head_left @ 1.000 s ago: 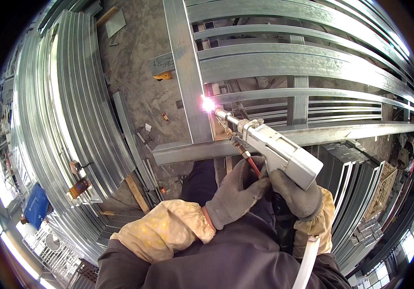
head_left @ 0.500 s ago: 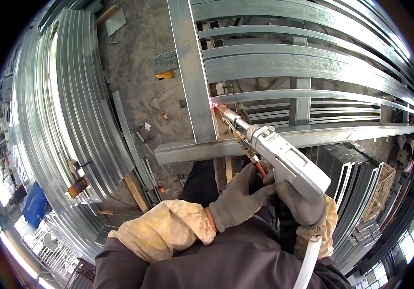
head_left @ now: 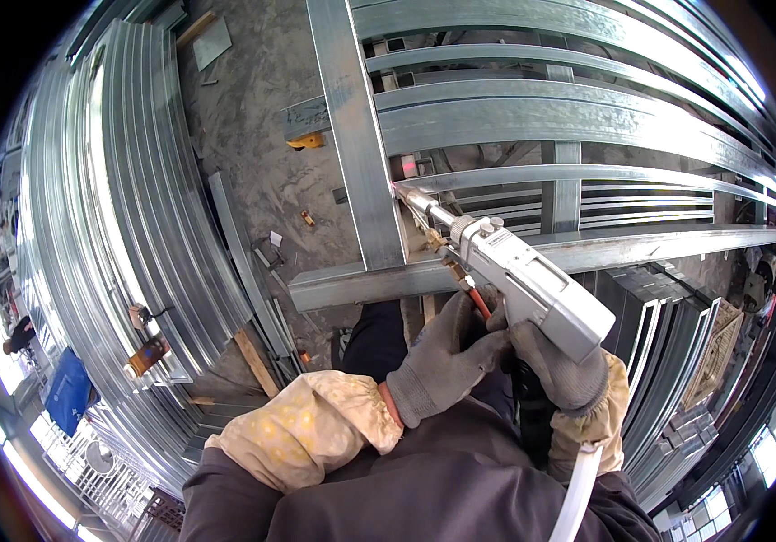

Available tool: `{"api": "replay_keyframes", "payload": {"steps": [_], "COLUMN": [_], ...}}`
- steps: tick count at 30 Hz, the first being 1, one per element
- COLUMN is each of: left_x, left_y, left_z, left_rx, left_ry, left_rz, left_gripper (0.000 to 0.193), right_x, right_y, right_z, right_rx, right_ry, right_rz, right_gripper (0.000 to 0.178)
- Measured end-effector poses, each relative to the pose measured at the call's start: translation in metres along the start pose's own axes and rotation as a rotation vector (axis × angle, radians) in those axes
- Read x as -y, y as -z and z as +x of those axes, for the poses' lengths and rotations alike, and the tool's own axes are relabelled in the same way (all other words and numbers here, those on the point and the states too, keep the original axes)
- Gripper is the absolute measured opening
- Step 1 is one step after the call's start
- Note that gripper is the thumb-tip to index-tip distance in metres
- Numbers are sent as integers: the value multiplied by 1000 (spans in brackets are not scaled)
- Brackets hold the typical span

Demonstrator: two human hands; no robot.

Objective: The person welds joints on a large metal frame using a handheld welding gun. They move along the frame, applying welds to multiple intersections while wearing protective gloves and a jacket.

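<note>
A silver handheld laser welding gun (head_left: 546,294) points up and left, its nozzle tip (head_left: 401,189) at the joint between an upright steel tube (head_left: 356,135) and a thin crosswise steel bar (head_left: 532,175). A small pinkish glow shows at the tip. My right hand (head_left: 560,366), in a grey glove, is closed round the gun's grip, which it mostly hides. My left hand (head_left: 447,361), gloved alike, has its fingers curled round the lower end of the red wire-feed tube (head_left: 476,298) under the gun. A white hose (head_left: 578,497) hangs below my right wrist.
A thick steel tube (head_left: 343,286) runs crosswise in front of me. Long galvanised profiles (head_left: 149,181) are stacked at the left, with a brown bottle (head_left: 146,357) on them. More tubes (head_left: 668,316) are stacked at the right. A yellow tool (head_left: 305,142) lies on the floor.
The gun and both hands have shifted slightly up and left along the joint. The bright red glow and sparks at the nozzle have shrunk to a faint pink spot.
</note>
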State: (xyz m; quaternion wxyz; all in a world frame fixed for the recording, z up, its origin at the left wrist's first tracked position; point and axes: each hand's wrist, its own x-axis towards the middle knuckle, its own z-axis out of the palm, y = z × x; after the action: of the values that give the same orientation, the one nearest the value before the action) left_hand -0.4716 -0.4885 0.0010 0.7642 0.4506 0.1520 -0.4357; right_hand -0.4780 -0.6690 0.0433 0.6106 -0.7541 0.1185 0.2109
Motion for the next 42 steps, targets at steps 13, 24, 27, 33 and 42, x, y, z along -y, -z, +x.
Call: {"api": "replay_keyframes", "payload": {"steps": [13, 24, 27, 33, 42], "left_x": [-3, -3, -1, -4, 0], "left_y": [3, 4, 2, 2, 0], "left_z": [3, 3, 4, 3, 2], "left_rx": [-21, -5, -20, -2, -29], "left_ry": [9, 42, -1, 47, 57], "left_rz": [65, 85, 57, 57, 48], "left_gripper": [45, 45, 44, 40, 42], "right_x": [-6, -8, -10, -10, -8], "right_y": [-1, -3, -3, -5, -3], "right_z": [4, 3, 2, 0, -4], "right_rx": [-1, -46, -38, -50, -30], "right_ry": [199, 218, 215, 106, 45], "right_rz": [-297, -306, -275, -132, -96], "right_gripper": [32, 29, 30, 29, 32]}}
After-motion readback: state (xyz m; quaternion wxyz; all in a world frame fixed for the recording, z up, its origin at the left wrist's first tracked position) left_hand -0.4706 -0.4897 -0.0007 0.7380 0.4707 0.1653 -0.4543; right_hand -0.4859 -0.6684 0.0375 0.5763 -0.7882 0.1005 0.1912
